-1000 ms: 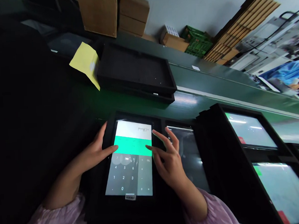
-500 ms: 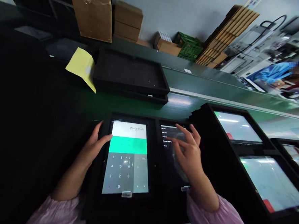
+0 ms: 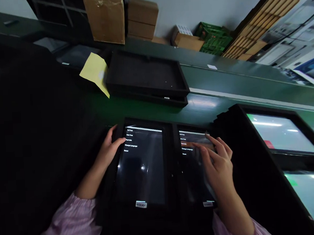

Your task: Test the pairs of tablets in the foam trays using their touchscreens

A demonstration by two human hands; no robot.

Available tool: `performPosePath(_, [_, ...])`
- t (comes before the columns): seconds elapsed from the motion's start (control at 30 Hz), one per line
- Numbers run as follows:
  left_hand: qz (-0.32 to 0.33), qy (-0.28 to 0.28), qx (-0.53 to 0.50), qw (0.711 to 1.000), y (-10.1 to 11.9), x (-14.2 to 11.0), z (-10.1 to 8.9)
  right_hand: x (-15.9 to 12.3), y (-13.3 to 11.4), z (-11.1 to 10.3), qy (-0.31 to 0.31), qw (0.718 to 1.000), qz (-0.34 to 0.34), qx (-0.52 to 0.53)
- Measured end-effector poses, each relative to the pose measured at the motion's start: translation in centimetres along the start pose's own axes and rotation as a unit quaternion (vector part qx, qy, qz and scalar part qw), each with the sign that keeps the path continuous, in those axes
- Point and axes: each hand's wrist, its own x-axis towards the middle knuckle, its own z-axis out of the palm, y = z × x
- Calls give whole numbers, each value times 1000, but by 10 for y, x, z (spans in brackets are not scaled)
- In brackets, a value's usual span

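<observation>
Two tablets lie side by side in a black tray. On the left tablet (image 3: 141, 175) a dark menu of white text lines is lit, with a label at its lower edge. My left hand (image 3: 107, 152) rests at that tablet's left edge, thumb tip on the screen border and fingers apart. The right tablet (image 3: 195, 175) shows a similar menu, its "Test Info" line highlighted orange. Over its upper half is my right hand (image 3: 219, 159), fingers spread and holding nothing. One fingertip is at or just above the highlighted line; contact is hard to tell. The hand hides part of the right screen.
Right of me, stacked black trays (image 3: 276, 159) hold tablets with pale lit screens. Black trays (image 3: 146, 74) and a yellow paper (image 3: 94, 71) lie on the green bench (image 3: 205, 79). Cardboard boxes (image 3: 105, 17) and a green crate (image 3: 213, 37) stand behind.
The left tablet has gone from a calculator screen to a dark menu. On the right tablet a line is now highlighted orange under my right hand. The view has shifted leftward.
</observation>
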Motion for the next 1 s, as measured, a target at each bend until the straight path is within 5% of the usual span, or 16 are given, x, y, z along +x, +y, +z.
performPosePath(0.4, [-4, -9, 27, 1000, 5, 8, 2, 2, -4, -7, 0, 997, 41, 58])
performPosePath(0.8, [-2, 2, 0, 1000, 3, 7, 2, 2, -11, -11, -169, 980, -71, 72])
performPosePath(1.0, [4, -17, 4, 1000, -3, 8, -1, 1, -5, -9, -161, 982, -81, 54])
